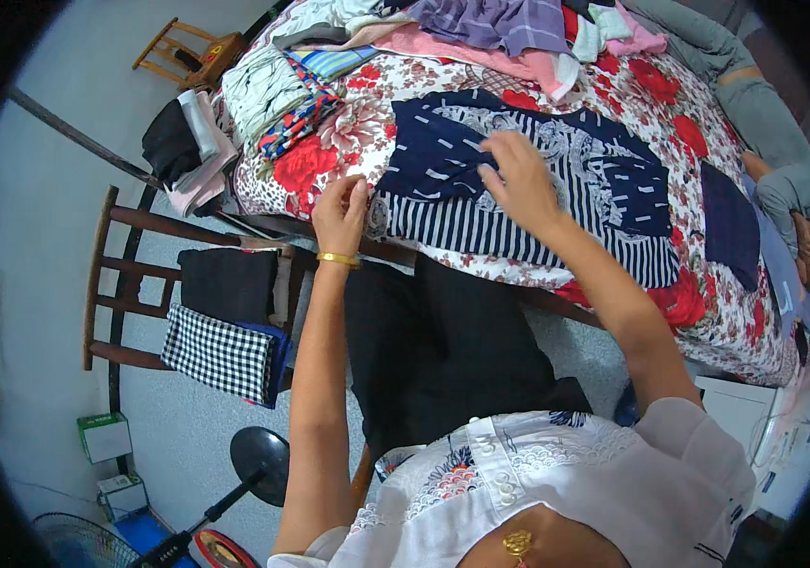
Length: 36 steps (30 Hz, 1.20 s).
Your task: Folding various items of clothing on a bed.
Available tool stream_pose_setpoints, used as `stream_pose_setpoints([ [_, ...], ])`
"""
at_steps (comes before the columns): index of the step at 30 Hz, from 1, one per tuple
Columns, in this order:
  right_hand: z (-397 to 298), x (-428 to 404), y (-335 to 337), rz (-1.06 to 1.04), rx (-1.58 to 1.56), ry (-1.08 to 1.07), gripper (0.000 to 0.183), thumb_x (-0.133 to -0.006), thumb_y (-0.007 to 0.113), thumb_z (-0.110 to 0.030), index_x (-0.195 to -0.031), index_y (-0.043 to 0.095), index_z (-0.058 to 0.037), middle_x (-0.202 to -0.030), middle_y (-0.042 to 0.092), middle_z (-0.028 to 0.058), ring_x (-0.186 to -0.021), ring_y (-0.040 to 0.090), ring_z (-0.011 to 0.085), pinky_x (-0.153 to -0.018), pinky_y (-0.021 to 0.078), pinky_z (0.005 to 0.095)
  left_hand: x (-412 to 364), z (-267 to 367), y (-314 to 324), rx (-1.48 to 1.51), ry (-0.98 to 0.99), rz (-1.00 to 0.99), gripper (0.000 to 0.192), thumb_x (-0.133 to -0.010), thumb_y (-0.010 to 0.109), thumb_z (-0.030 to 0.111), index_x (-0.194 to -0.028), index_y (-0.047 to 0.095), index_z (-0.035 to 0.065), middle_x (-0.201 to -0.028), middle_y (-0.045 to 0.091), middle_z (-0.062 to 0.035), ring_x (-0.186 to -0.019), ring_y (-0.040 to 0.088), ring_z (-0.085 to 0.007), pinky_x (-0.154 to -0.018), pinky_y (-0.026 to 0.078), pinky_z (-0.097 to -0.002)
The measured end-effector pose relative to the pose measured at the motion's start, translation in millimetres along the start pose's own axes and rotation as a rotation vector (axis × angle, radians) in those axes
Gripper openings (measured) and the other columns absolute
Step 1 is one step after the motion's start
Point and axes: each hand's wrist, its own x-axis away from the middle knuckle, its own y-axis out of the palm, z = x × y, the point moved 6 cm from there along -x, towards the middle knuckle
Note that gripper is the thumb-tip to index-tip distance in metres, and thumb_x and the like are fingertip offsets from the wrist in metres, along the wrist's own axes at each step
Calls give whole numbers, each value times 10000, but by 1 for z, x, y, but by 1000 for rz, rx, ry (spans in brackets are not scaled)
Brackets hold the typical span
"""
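A navy and white garment [575, 177] with stripes, white dashes and paisley patches lies spread on the bed, its sleeves laid inward over the front. My right hand [522, 181] hovers over its middle, or lightly touches it, with thumb and fingers apart and nothing held. At the garment's left edge is my left hand [341, 213], fingers curled and a gold bracelet at the wrist. Whether those fingertips pinch any cloth is unclear. Under the garment spreads a white bedsheet with red flowers [302, 167].
Folded clothes [263, 96] and a heap of loose clothes [490, 28] occupy the bed's far side. A wooden chair [135, 284] at left bears a checked cloth [216, 351]. Another person's legs [767, 113] rest at right, near a dark folded cloth [730, 227]. A fan [82, 539] stands lower left.
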Motion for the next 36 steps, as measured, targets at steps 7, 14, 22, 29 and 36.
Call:
stream_pose_setpoints([
  [7,-4,43,-2,-200,-11,56,203,-672,626,-150,-804,510,-49,-789,479,92,-790,492,275,-677,400,368,16,-4,14,114,-113,-103,299,-708,665,200,-950,600,39,-741,548,-49,-634,511,-113,-566,408,-237],
  [14,1,32,-27,-39,-48,69,88,-700,575,-83,-764,529,-43,-768,504,82,-747,505,267,-668,413,357,21,-12,22,42,-240,-222,419,-650,703,184,-1023,564,53,-673,491,-6,-570,461,-96,-523,389,-225],
  [22,-7,52,-31,-316,56,11,125,-711,569,-77,-830,549,-44,-895,537,71,-867,505,249,-750,399,378,36,-27,26,335,-314,-264,471,-686,698,142,-1093,491,26,-840,585,-50,-702,546,-95,-615,443,-226],
  [29,-27,27,-1,-222,109,95,511,-774,541,-264,-1207,397,-33,-1277,336,180,-1188,311,316,-962,268,412,46,-29,24,546,-567,-320,372,-742,654,149,-1072,513,53,-855,595,-14,-714,553,-80,-594,423,-184],
  [36,-15,41,26,-534,98,176,662,-805,465,-434,-1278,284,-6,-1347,205,206,-1265,166,332,-1013,148,449,31,-12,23,442,-549,-153,315,-776,621,273,-900,592,-15,-786,591,-20,-724,513,-71,-661,391,-194],
])
